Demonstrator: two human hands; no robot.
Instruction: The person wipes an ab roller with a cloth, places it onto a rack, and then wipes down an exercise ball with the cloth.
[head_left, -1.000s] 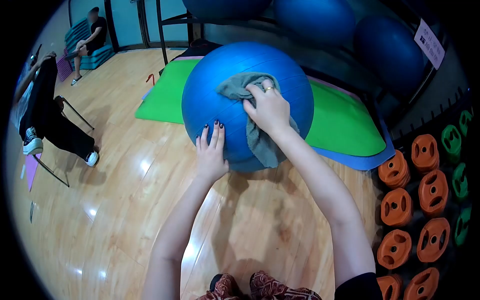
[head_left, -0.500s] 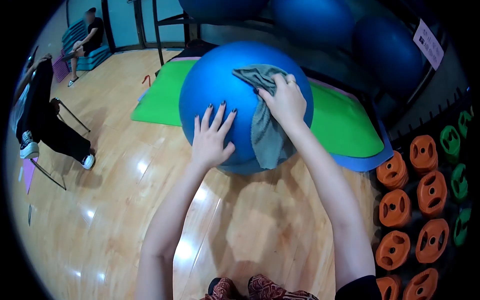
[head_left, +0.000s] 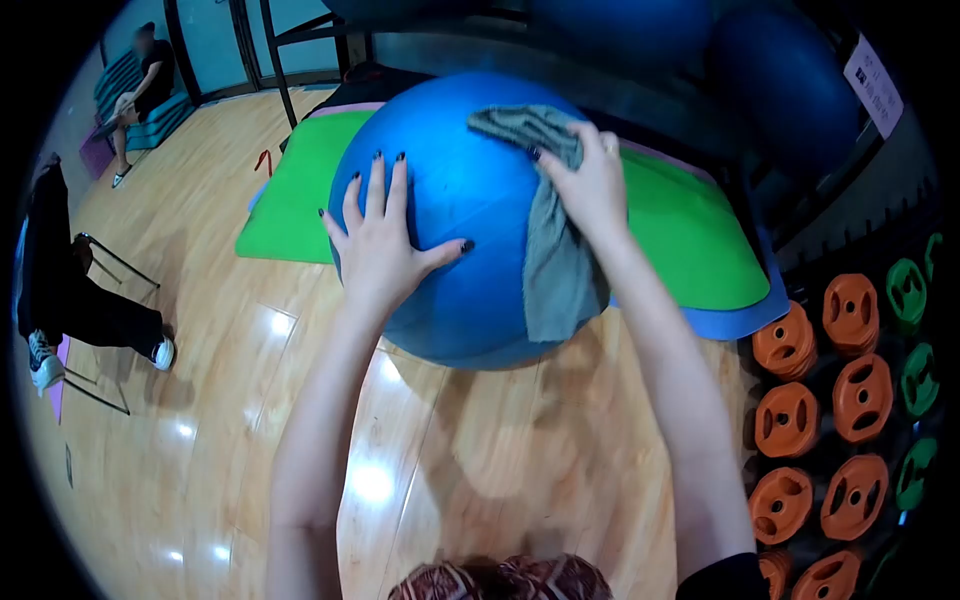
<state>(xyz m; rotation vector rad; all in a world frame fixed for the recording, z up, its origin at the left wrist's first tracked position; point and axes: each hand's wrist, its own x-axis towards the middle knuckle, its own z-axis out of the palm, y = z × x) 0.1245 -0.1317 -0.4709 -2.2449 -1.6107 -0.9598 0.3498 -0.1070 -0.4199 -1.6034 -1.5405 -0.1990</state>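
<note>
A large blue exercise ball (head_left: pixel 465 200) fills the middle of the head view. My left hand (head_left: pixel 385 245) lies on its left side with the fingers spread and the thumb pointing right. On the upper right of the ball, my right hand (head_left: pixel 595 185) grips a grey-green cloth (head_left: pixel 560 260). One end of the cloth is bunched under my fingers, and the rest hangs down over the ball's right side.
Green mats (head_left: pixel 690 240) lie behind the ball on the wooden floor (head_left: pixel 230 420). More blue balls (head_left: pixel 785 100) rest on a dark rack. Orange weight plates (head_left: pixel 785 420) stand at right. One person (head_left: pixel 95 290) sits on a chair at left; another (head_left: pixel 150 80) sits farther back.
The ball has shifted slightly left in view. My left hand has slid left and up, its thumb now wider out. My right hand, still on the cloth, has moved a little right.
</note>
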